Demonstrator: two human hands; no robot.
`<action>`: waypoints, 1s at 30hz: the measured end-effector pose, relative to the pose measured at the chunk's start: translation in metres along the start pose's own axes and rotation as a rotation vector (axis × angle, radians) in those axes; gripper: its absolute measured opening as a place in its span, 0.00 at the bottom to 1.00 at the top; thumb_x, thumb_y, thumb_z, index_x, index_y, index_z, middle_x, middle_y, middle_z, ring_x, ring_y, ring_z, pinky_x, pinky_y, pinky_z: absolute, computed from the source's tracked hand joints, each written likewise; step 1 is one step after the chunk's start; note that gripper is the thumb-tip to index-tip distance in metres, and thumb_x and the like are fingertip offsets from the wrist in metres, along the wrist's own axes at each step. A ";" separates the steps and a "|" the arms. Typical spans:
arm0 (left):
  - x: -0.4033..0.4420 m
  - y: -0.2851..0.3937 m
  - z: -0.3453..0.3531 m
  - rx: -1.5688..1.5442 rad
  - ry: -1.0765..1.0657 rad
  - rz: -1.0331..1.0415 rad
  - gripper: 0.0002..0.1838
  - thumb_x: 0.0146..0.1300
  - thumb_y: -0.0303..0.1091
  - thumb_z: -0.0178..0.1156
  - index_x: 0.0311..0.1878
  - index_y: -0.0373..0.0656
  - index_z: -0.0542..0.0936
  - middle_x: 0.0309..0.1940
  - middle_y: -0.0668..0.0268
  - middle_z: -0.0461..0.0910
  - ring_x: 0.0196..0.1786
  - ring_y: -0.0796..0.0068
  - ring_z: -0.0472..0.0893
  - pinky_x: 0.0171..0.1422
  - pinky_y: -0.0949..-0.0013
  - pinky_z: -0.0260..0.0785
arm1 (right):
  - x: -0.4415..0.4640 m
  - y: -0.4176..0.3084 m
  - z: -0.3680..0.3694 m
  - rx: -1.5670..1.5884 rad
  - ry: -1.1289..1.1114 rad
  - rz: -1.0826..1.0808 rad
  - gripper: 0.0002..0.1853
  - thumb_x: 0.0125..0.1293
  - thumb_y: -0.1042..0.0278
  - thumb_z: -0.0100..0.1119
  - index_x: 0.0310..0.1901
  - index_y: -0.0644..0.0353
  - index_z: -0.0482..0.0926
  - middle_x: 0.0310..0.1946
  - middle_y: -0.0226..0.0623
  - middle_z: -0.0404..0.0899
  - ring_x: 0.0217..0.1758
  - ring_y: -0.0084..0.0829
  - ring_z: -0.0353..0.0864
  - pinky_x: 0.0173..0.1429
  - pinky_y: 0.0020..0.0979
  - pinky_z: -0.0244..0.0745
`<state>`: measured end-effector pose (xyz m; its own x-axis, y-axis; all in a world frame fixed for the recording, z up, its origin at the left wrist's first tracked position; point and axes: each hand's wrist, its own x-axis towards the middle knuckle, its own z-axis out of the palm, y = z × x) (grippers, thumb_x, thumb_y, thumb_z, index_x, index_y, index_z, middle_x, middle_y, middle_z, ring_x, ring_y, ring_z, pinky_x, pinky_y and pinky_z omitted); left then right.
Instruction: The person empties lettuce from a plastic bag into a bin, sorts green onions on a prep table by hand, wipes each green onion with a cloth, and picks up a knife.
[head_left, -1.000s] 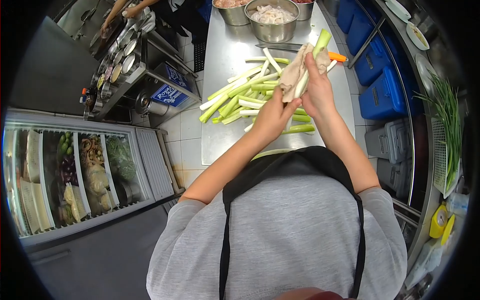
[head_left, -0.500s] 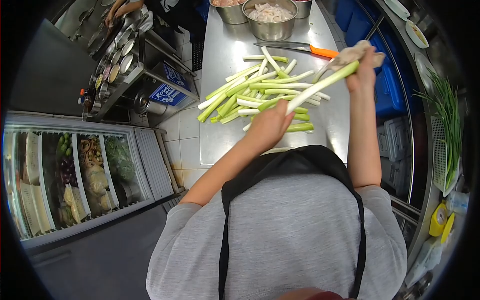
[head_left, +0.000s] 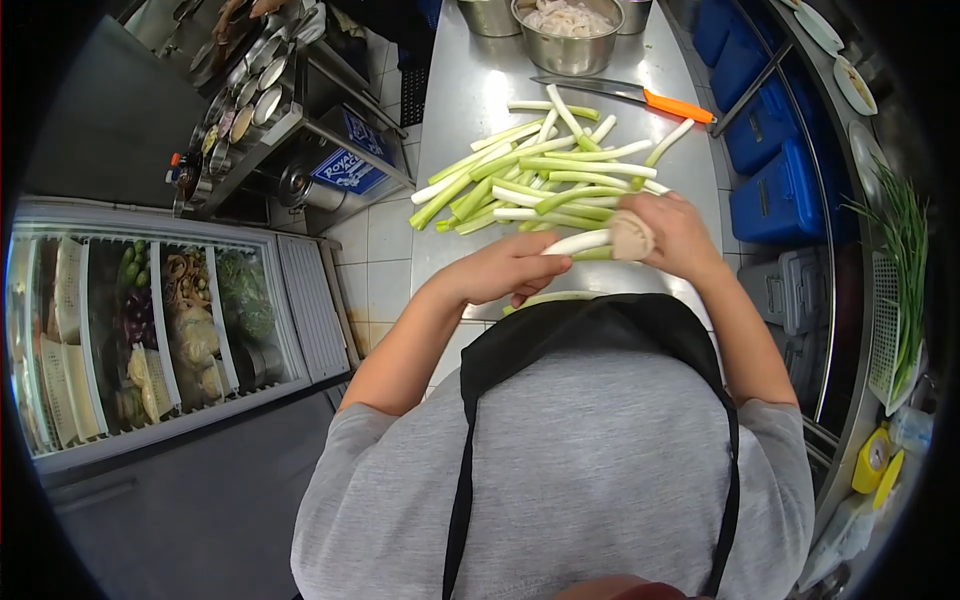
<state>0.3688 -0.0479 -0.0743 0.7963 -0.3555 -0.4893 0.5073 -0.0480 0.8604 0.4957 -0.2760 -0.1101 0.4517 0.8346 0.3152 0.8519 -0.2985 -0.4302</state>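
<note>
A pale leek stalk (head_left: pixel 583 242) lies between my two hands, low over the steel table. My left hand (head_left: pixel 508 268) is closed around its left end. My right hand (head_left: pixel 676 232) clasps a beige cloth (head_left: pixel 631 238) against the stalk's other end, hiding that end. Just beyond my hands a loose heap of cut leeks (head_left: pixel 545 172), white and green, covers the table's middle. One more stalk (head_left: pixel 555 296) lies close to my apron, partly hidden by it.
A knife with an orange handle (head_left: pixel 680 106) lies behind the heap. Past it stands a steel pot (head_left: pixel 568 50) of pale pieces, with more pots alongside. Blue bins (head_left: pixel 775 190) are on the right; a glass-topped fridge (head_left: pixel 160 330) is on the left.
My right hand has come down and leftward with the cloth, from the raised far end of the leek to near my left hand. The leek is now lower and flatter.
</note>
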 end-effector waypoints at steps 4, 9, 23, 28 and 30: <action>-0.003 -0.033 -0.014 0.381 0.012 0.039 0.14 0.66 0.44 0.49 0.39 0.42 0.69 0.20 0.72 0.64 0.22 0.84 0.66 0.23 0.78 0.63 | -0.030 0.022 -0.013 -0.023 -0.106 0.090 0.25 0.42 0.54 0.68 0.41 0.54 0.72 0.32 0.33 0.77 0.37 0.36 0.76 0.42 0.33 0.66; 0.016 -0.059 -0.020 0.805 0.187 0.165 0.17 0.62 0.45 0.53 0.43 0.40 0.72 0.32 0.56 0.72 0.38 0.56 0.73 0.47 0.63 0.65 | -0.060 0.045 -0.003 -0.004 -0.082 0.248 0.24 0.43 0.59 0.67 0.42 0.54 0.71 0.34 0.35 0.77 0.40 0.38 0.76 0.42 0.34 0.66; 0.090 -0.053 -0.161 1.069 0.911 0.280 0.16 0.57 0.31 0.54 0.49 0.38 0.74 0.40 0.54 0.75 0.44 0.55 0.75 0.49 0.62 0.67 | -0.062 0.041 0.007 0.173 0.291 0.431 0.22 0.46 0.76 0.61 0.47 0.60 0.70 0.42 0.35 0.73 0.45 0.28 0.73 0.50 0.25 0.66; 0.081 -0.044 -0.163 1.050 1.027 0.383 0.14 0.59 0.32 0.51 0.47 0.37 0.75 0.38 0.53 0.77 0.42 0.53 0.75 0.49 0.61 0.67 | -0.046 0.030 0.011 0.497 0.450 0.428 0.21 0.52 0.72 0.61 0.49 0.60 0.69 0.44 0.33 0.72 0.47 0.26 0.71 0.52 0.25 0.65; 0.058 -0.025 -0.148 0.828 1.152 0.422 0.12 0.62 0.33 0.49 0.44 0.37 0.76 0.34 0.57 0.79 0.39 0.57 0.77 0.46 0.63 0.69 | -0.038 0.024 0.013 0.660 0.530 0.435 0.21 0.54 0.69 0.60 0.51 0.58 0.68 0.46 0.32 0.71 0.48 0.25 0.70 0.54 0.25 0.64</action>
<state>0.4513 0.0710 -0.1456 0.8510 0.4224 0.3119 0.1651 -0.7791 0.6048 0.4959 -0.3087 -0.1435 0.8934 0.3449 0.2878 0.3324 -0.0768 -0.9400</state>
